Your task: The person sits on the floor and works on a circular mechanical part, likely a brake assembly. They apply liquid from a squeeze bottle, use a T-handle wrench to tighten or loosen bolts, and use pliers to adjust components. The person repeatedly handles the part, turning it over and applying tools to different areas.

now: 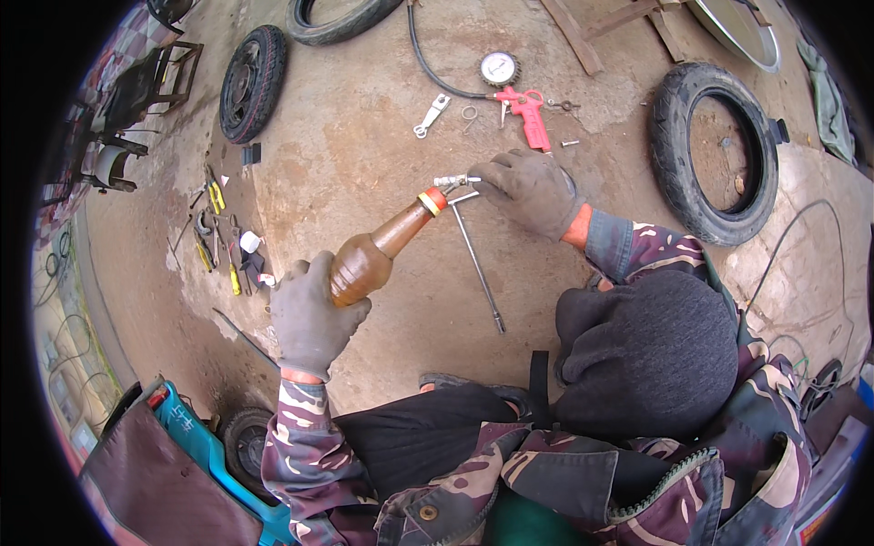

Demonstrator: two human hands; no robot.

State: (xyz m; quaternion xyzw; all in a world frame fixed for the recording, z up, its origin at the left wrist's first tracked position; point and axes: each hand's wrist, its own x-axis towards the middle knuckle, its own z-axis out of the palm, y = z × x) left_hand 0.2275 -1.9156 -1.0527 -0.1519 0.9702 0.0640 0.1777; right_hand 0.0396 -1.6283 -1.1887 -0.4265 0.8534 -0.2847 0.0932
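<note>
My left hand [309, 312], in a grey work glove, is wrapped round the lower end of a brown bottle [361, 267]. The bottle is tilted, with its red-and-yellow neck pointing up and right. At its mouth is a small silver metal part [450, 181]. My right hand [531, 191], also gloved, pinches the right end of that part; its fingertips partly hide it. Below the right hand a T-handle wrench [478, 264] lies on the concrete. Beyond it lie a red tyre inflator gun [526, 114] with a round gauge [499, 68] and a silver metal lever-like piece [432, 115].
Pliers and screwdrivers with yellow handles [216, 193] lie at left. A worn tyre [665, 136] lies at right; a wheel with a tyre [253, 84] lies at far left. A rounded dark grey cloth shape [660, 350] covers the lower right. A turquoise plastic body [196, 437] stands near left.
</note>
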